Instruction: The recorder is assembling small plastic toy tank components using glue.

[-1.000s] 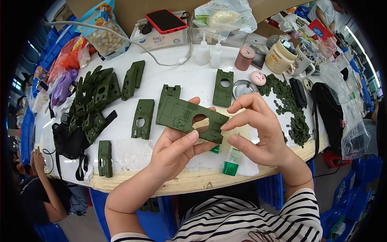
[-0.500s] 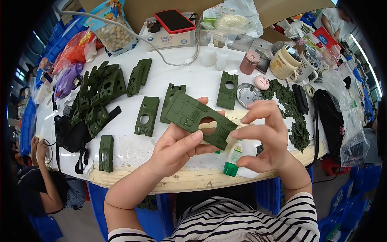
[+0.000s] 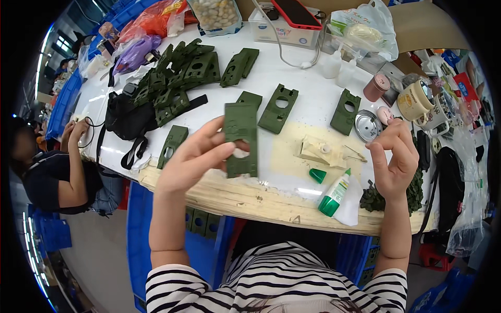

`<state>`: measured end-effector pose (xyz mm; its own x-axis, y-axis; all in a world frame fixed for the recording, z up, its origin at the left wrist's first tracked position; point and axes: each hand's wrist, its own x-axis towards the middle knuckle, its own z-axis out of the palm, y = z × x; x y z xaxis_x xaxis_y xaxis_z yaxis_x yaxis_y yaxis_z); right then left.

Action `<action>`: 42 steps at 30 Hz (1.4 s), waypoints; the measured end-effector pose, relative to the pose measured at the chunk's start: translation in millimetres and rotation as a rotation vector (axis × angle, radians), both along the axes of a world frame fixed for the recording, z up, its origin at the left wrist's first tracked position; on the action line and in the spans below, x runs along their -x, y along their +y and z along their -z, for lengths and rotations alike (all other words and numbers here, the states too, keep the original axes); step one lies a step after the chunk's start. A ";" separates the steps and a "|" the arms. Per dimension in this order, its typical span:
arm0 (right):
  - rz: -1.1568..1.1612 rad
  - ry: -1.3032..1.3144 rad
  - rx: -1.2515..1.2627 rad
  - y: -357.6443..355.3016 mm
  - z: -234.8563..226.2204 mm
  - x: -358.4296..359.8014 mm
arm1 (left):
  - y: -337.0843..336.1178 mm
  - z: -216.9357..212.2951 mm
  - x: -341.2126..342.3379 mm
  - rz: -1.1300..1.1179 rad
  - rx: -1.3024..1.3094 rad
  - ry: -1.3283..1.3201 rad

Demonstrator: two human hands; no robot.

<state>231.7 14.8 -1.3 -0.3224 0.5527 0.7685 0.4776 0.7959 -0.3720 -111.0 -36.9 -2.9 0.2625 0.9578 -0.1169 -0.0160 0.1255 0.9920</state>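
Observation:
My left hand (image 3: 192, 159) grips a dark green model tank hull plate (image 3: 241, 121) with a round hole, thumb and fingers at its left edge. The plate is held upright above the table's near edge and partly hides a similar plate (image 3: 250, 98). My right hand (image 3: 395, 161) is raised on the right, fingers bent and apart, with nothing visible in it. Left of it lie a white glue bottle (image 3: 339, 188) with a green end, a green cap (image 3: 317, 176) and a taped pale block (image 3: 313, 150) with thin metal tools (image 3: 356, 155) beside it.
More green hull plates (image 3: 279, 108) lie about, with a heap (image 3: 182, 68) at the far left by a black bag (image 3: 125, 115). Small green parts (image 3: 415, 190) pile behind my right forearm. A round metal dish (image 3: 368, 125), pink tin (image 3: 376, 87) and mugs (image 3: 415, 100) stand right. A person (image 3: 55, 172) sits left.
My left hand has carried the hull plate leftward and turned it more upright. My right hand has drawn away to the right. The whole view has shifted, uncovering the glue bottle and block.

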 end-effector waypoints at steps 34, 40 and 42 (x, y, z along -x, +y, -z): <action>-0.075 -0.125 -0.053 -9.2 -1.4 14.7 | 4.3 15.2 -9.3 -0.389 -0.667 1.321; 0.006 -0.031 -0.093 4.3 -3.6 2.6 | 33.3 22.5 -25.7 -0.263 -0.472 1.255; 0.040 0.038 -0.087 10.3 -0.8 -5.4 | 29.6 18.2 -25.4 -0.300 -0.497 1.263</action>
<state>237.1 25.1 -0.4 -0.2715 0.4950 0.8254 0.4962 0.8068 -0.3206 -85.6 -7.3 -21.1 0.0148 0.9688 0.2473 0.9515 -0.0896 0.2942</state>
